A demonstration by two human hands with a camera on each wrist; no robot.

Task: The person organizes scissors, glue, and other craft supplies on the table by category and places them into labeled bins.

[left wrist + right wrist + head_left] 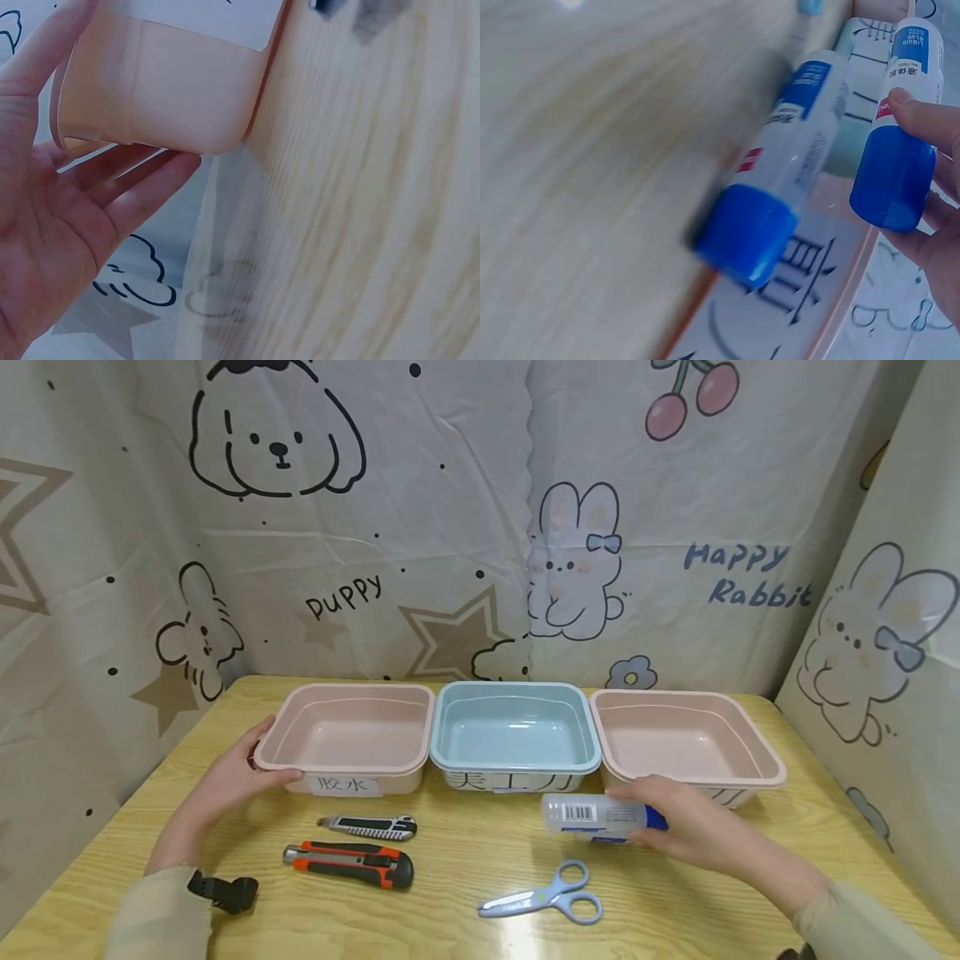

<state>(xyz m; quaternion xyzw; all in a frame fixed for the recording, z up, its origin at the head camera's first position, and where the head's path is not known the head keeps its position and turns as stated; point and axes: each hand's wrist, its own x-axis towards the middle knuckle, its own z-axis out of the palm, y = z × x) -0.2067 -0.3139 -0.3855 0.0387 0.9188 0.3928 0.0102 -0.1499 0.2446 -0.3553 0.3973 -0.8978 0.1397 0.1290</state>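
While held, the bottle (891, 154) reads "LIQUID GLUE".

A blue-capped glue bottle (892, 146) is held sideways above a matching bottle (776, 169) lying flat.

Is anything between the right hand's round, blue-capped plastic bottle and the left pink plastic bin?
Yes: the light-blue plastic bin stands partly across the straight path from the bottle to the left pink bin.

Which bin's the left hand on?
The leftmost pink bin, labelled 胶水: the left hand grips its outer end. The blue middle bin and rightmost pink bin stand clear of that hand.
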